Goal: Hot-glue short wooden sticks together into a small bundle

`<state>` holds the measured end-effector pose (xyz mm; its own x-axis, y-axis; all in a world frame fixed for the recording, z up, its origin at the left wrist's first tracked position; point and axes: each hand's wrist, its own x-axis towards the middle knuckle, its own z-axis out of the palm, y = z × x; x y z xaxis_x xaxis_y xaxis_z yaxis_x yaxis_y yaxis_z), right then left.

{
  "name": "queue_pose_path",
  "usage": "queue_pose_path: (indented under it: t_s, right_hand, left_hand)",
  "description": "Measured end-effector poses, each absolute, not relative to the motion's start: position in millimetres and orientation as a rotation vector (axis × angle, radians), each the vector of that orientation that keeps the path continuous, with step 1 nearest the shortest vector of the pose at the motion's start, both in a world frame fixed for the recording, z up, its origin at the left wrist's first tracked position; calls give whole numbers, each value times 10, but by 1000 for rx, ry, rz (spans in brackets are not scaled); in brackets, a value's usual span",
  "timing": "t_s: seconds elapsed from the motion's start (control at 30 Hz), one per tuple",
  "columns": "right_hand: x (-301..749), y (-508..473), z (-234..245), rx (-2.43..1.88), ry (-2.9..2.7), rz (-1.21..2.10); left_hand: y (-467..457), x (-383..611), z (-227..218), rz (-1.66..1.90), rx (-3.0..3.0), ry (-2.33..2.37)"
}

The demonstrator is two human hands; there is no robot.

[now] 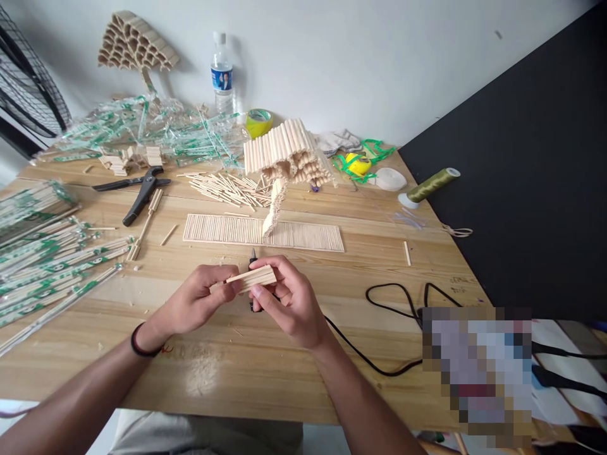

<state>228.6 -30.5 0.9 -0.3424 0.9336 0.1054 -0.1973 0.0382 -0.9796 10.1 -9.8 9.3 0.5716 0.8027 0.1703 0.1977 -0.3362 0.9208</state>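
Both hands grip a short bundle of pale wooden sticks [257,278] laid side by side. My left hand [199,300] pinches its left end between thumb and fingers. On the right end, the thumb and fingers of my right hand [291,309] are closed. Partly hidden beneath the hands is a black tool with a pointed tip [253,254], perhaps a glue gun. Just beyond lies a flat strip of sticks [218,230]. A tree-like stick model [287,148] stands upright on that strip, its trunk leaning and its canopy wide.
Loose sticks [227,189] lie in a pile behind the strip. Black cutters [142,193] and wrapped chopsticks [42,272] are at left. A water bottle [222,79], green tape [258,123] and another stick model [135,44] stand at the back. A black cord [370,363] crosses the right side.
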Motion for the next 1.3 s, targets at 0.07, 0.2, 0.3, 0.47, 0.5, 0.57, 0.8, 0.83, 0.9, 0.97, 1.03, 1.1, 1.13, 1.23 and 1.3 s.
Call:
queue_pose_path:
  t_s: [0.07,0.2,0.3,0.47,0.5,0.57,0.8,0.83,0.9,0.97,1.03,1.1,1.13,1.23,1.3]
  right_hand:
    - [2279,-298,7,-834,-1330,1484]
    - [2268,-290,1,-833,-1312,1476]
    - [2265,-292,1,-813,-1315,1474]
    - [2253,-289,21,-843,-1326,1469]
    - [2249,-287,25,-852,-1326,1469]
    - [2244,-282,28,-867,-1328,1467]
    - [2249,-280,10,-888,-1330,1475]
    - [2250,-282,8,-886,-1327,1476]
    - [2251,-285,10,-887,-1323,1476]
    - [2251,-287,15,-893,-1326,1474]
    - [2252,-289,21,-896,-1323,1471]
    - [2255,-290,25,-900,-1320,1472]
    - [2258,-291,27,-902,-1320,1473]
    - [2265,-296,28,-890,-1320,1471]
    - [2270,-296,26,-871,-1308,1464]
  left_hand:
    - [-105,97,84,777,1849,807]
    - [-114,95,73,779,1863,814]
    - [-113,100,71,764,1862,841]
    - [-105,115,97,739,1862,855]
    - [-103,118,103,738,1860,857]
    - [-102,121,112,736,1857,859]
    - [-101,116,96,755,1839,864]
    - [-101,114,90,761,1830,867]
    - [-99,111,82,771,1805,872]
    - [-95,107,78,770,1782,879]
    - [-91,103,76,758,1767,884]
    - [-88,100,76,747,1757,887]
    - [-87,100,76,747,1755,887]
    - [-89,105,81,761,1769,867]
    - [-93,115,92,767,1788,840]
